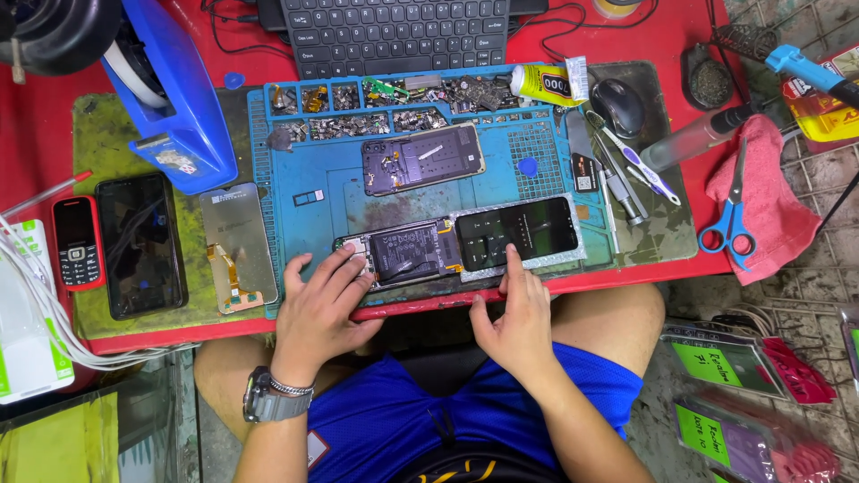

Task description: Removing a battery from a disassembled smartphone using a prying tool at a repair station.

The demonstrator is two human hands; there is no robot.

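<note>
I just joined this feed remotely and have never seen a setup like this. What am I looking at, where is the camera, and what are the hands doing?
There is one picture, from a camera on the person's head looking down at a red table. No machine: two bare hands. The left hand, with a wristwatch, rests on an opened phone with its battery exposed. The right hand's forefinger touches a black display panel beside it. Both lie on a blue repair mat with small parts in trays. A second opened phone lies farther back. Around it: blue-handled scissors, a yellow glue tube, a black keyboard. Neither hand grips anything.
</note>
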